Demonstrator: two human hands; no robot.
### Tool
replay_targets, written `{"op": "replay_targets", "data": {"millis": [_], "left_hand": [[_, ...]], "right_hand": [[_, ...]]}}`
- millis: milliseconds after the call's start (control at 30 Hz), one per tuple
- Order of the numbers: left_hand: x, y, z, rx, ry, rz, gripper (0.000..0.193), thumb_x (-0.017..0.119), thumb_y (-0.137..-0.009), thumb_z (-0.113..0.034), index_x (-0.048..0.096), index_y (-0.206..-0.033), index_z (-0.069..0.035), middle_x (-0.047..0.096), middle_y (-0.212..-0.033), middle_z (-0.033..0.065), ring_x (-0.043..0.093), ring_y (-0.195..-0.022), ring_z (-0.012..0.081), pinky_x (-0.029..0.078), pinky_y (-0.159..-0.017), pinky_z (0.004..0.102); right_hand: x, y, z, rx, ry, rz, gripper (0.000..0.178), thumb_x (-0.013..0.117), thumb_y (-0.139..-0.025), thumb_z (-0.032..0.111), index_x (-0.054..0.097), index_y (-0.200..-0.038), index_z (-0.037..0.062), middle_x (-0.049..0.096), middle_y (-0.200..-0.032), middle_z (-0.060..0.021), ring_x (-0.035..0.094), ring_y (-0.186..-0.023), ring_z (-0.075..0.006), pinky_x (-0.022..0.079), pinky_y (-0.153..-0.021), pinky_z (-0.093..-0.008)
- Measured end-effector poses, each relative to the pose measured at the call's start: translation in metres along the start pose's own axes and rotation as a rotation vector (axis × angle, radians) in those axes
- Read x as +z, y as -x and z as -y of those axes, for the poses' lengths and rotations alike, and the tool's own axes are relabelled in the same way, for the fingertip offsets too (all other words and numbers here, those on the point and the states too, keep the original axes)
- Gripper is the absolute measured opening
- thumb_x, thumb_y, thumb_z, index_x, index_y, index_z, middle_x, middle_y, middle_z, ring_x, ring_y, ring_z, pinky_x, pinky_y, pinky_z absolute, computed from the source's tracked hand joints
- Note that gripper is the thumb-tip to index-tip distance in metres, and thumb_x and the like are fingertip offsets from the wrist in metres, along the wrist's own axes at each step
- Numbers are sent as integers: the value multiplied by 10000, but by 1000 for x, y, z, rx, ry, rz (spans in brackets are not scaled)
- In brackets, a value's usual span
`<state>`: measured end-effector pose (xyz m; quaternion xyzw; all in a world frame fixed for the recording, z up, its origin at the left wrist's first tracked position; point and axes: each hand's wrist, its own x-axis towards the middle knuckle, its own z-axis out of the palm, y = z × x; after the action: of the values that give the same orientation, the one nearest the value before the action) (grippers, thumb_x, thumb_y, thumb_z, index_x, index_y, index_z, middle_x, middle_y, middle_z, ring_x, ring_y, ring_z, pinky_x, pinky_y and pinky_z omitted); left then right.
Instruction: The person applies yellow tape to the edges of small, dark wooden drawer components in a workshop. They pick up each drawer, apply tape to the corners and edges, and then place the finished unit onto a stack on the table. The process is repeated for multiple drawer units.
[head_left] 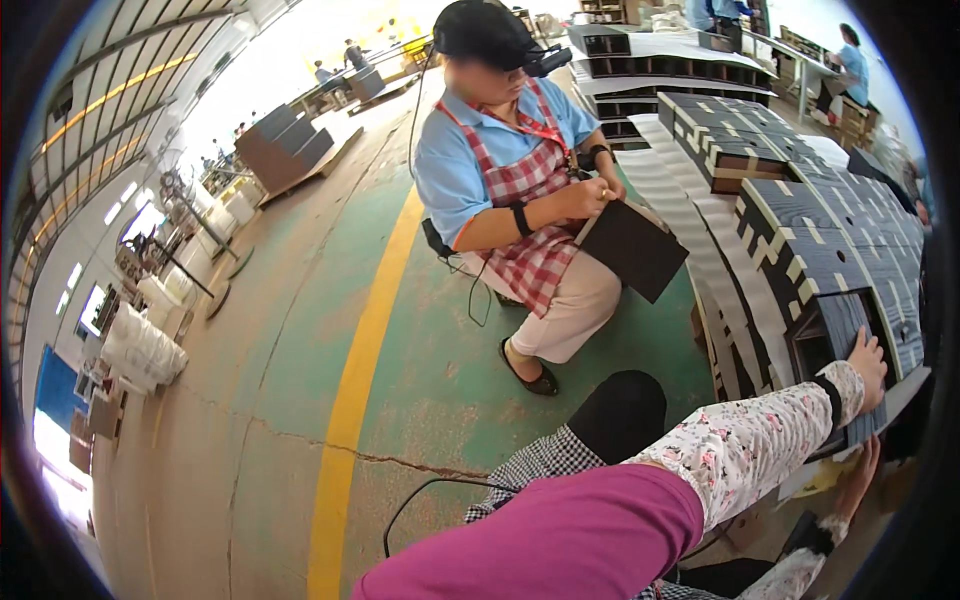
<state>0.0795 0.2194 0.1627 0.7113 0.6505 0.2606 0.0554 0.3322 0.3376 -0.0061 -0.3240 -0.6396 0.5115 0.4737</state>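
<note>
At the right edge, a dark grey wood-grain box (846, 320) with an open side is tilted beside a stack of similar boxes. My left hand (868, 372) grips its upper panel, the fingers bent over the surface. Lower down, my right hand (858, 478) holds the box from its underside; its fingers are partly hidden by the panel and the picture's dark rim. My left arm, in a magenta sleeve and a floral sleeve cover, crosses from the lower edge.
A seated co-worker (510, 170) in a checked apron holds a black panel (634, 250). Taped wood-grain boxes (800, 215) stand in rows at right, with white foam sheets (690, 215) beside them. A yellow line (372, 340) runs along the green floor. Brown panels (280, 150) are stacked farther off.
</note>
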Motion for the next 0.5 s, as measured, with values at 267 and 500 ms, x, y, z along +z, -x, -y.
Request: {"op": "replay_targets", "data": {"millis": [267,500], "left_hand": [[32,-30,14,39,-89,-17,528,552,-807,-407,568,-1263,-141,414,-1405,141,232,-1379,345,-14,-1103,619],[34,-28,6,21,-22,70,536,561,-788,-415,580,-1251,-147,407,-1412,147,236,-1378,346,-19,-1100,629]], "right_hand": [[79,44,48,-97,202,-180,526,399,-981,407,401,-1376,60,384,-1419,-122,413,-1260,-245,304,-1067,-375],[56,35,32,12,-21,-255,431,447,-983,316,477,-1286,11,487,-1302,-121,462,-1173,-209,343,-1012,-330]]}}
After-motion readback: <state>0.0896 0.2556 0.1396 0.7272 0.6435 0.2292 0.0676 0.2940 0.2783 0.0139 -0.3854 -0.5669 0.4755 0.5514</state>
